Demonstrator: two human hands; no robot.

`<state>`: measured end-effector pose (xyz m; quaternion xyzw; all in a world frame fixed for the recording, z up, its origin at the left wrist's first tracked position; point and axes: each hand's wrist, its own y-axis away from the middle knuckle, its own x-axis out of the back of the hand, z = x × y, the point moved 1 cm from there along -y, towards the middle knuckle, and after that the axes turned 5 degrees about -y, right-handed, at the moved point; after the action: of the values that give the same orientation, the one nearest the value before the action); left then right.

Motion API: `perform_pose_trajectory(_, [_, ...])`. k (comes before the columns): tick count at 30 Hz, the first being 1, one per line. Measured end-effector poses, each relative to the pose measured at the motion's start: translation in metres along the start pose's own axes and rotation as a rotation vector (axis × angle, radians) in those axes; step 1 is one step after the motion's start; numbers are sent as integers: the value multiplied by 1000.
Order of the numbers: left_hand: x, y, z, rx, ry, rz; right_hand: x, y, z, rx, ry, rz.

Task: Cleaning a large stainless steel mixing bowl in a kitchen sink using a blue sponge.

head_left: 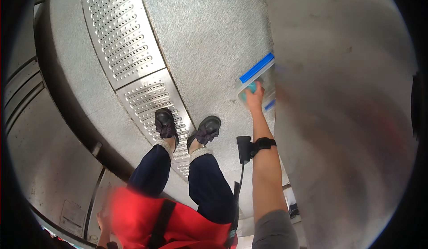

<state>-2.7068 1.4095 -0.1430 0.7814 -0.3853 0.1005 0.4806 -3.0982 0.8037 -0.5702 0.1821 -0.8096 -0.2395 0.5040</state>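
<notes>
In the head view, right of centre, the right hand [255, 97] reaches to a clear container [242, 88] with blue edge clips [257, 68], partly hidden by the metal surface [347, 115] filling the frame's right; its fingers curve at something teal [252, 87], grip unclear. The left hand [102, 221], lower left, is half hidden by the red apron [133, 215]; I cannot tell its state.

Single head-worn fisheye view, facing steeply down. Wearer's red garment [196, 226] is nearest, at the lower edge; shoes [166, 123] and floor [209, 35] lie farther off. Right hand [255, 95] falls right of centre; straight edges bow rimward.
</notes>
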Motion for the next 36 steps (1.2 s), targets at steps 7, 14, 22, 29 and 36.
perform_pose_trajectory(7, [15, -6, -4, -95, 100, 24, 38, 59, 11, -506, -1813, -27])
perform_pose_trajectory(14, [23, -41, -3, -429, 146, 138, 109, 124, -44, -188, -2260, -280])
perform_pose_trajectory(22, [119, 42, 179, -509, 738, -158, 207, 217, -116, 230, -2358, -536])
perform_pose_trajectory(29, [185, 252, 361, -1069, 1242, -1111, 316, 346, -219, 380, -2318, -953])
perform_pose_trajectory(36, [186, 440, 332, -1101, 1157, -1649, 431, 515, -253, 521, -2238, -701])
